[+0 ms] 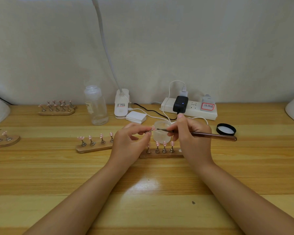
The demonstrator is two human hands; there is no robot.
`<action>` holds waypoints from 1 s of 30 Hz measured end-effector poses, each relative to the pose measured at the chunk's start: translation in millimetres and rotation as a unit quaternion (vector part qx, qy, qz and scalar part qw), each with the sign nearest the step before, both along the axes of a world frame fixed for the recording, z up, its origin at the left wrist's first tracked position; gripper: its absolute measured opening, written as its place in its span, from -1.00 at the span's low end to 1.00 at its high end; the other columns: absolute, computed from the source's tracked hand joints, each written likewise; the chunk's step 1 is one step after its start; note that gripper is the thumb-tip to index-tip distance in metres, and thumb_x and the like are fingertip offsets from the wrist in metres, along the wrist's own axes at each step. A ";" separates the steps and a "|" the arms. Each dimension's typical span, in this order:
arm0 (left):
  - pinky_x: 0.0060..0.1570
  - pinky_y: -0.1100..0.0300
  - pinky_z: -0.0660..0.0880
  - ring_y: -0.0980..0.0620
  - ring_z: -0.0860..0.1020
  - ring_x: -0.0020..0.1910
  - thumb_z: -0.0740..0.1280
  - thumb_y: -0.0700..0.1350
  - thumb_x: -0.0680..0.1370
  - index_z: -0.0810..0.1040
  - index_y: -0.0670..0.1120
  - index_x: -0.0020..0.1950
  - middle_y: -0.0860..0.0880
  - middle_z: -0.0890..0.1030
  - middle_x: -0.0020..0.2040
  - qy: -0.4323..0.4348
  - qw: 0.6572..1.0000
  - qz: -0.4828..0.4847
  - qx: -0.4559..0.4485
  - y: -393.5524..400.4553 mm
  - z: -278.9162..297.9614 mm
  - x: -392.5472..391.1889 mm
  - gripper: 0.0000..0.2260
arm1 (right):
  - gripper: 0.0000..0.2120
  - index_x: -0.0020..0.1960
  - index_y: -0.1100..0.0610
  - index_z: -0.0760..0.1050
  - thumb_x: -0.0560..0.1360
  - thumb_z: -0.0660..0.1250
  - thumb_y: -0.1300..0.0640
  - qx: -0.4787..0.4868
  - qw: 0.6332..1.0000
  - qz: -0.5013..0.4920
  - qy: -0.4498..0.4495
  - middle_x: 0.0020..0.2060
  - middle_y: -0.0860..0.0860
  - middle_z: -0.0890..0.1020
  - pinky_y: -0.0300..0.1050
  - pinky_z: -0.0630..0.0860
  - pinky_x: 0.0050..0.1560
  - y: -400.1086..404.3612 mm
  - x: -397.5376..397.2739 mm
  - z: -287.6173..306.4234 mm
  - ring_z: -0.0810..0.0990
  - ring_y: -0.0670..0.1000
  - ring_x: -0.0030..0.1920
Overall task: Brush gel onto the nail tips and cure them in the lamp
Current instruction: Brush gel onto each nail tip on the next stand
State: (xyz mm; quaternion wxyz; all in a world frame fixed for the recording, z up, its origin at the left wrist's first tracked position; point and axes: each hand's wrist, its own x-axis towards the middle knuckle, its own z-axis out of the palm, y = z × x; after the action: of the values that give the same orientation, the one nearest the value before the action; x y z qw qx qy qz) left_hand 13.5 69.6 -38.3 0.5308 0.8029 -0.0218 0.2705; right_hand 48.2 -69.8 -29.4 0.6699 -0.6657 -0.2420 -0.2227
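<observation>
Both bare forearms reach in from the counter's near edge and converge toward its middle. The left hand (129, 141) is raised, thumb and forefinger pinched together, other fingers curled. The right hand (192, 133) is curled in a pen-like grip, thumb pointing up.

Your work surface is a wooden desk (41, 175) of light, banded planks, with a glossy patch of reflected light near its centre. Behind it hangs a pale, slightly creased wall covering (210, 48). A white gooseneck lamp (107, 53) rises from its clip base at the desk's rear edge to the top of your view.
</observation>
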 end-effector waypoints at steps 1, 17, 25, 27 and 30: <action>-0.12 0.10 0.53 0.07 0.55 -0.12 0.39 -0.28 0.44 0.59 0.11 -0.10 0.10 0.58 -0.15 -0.002 1.000 -0.001 0.001 0.2 -0.3 0.0 -0.74 | -0.66 -0.37 0.04 0.57 0.54 0.20 0.15 0.006 1.000 0.003 0.000 -0.52 -0.16 0.59 -0.41 0.41 -0.37 0.6 -0.1 0.8 0.54 -0.19 -0.46; -0.14 0.13 0.53 0.06 0.57 -0.10 0.39 -0.28 0.44 0.60 0.06 -0.06 0.13 0.60 -0.15 -0.011 1.000 -0.008 0.003 0.6 -1.4 0.6 -0.77 | -0.60 -0.39 0.15 0.58 0.57 0.18 0.23 -0.004 0.999 0.017 0.036 -0.56 -0.08 0.57 -0.38 0.41 -0.42 0.5 -2.0 1.2 0.51 -0.18 -0.53; -0.12 0.07 0.54 0.07 0.57 -0.12 0.40 -0.27 0.43 0.58 0.14 -0.11 0.16 0.59 -0.15 -0.017 1.000 -0.010 0.007 1.1 -1.8 0.9 -0.73 | -0.62 -0.36 0.03 0.57 0.58 0.17 0.18 0.022 0.999 0.016 0.036 -0.49 -0.11 0.61 -0.39 0.43 -0.39 4.1 -1.7 4.3 0.54 -0.16 -0.47; -0.12 0.06 0.55 0.07 0.57 -0.12 0.40 -0.27 0.43 0.58 0.12 -0.08 0.16 0.60 -0.15 -0.018 1.000 -0.010 0.010 1.4 -2.5 1.6 -0.73 | -0.63 -0.35 0.02 0.57 0.57 0.18 0.18 0.011 0.999 0.018 0.031 -0.49 -0.12 0.61 -0.41 0.42 -0.38 4.9 -2.2 3.7 0.54 -0.18 -0.46; -0.12 0.05 0.55 0.08 0.58 -0.12 0.40 -0.26 0.43 0.59 0.11 -0.09 0.16 0.60 -0.15 -0.019 1.000 -0.009 0.011 2.0 -3.4 2.2 -0.75 | -0.64 -0.35 0.02 0.57 0.57 0.19 0.18 0.007 0.999 0.025 0.032 -0.50 -0.14 0.60 -0.43 0.41 -0.41 5.4 -2.7 3.6 0.54 -0.19 -0.45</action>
State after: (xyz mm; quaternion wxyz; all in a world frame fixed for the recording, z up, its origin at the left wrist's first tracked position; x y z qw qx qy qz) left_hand 15.7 71.6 -41.7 0.5241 0.8031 -0.0419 0.2805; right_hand 45.4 -64.3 -25.8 0.6873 -0.6614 -0.2353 -0.1866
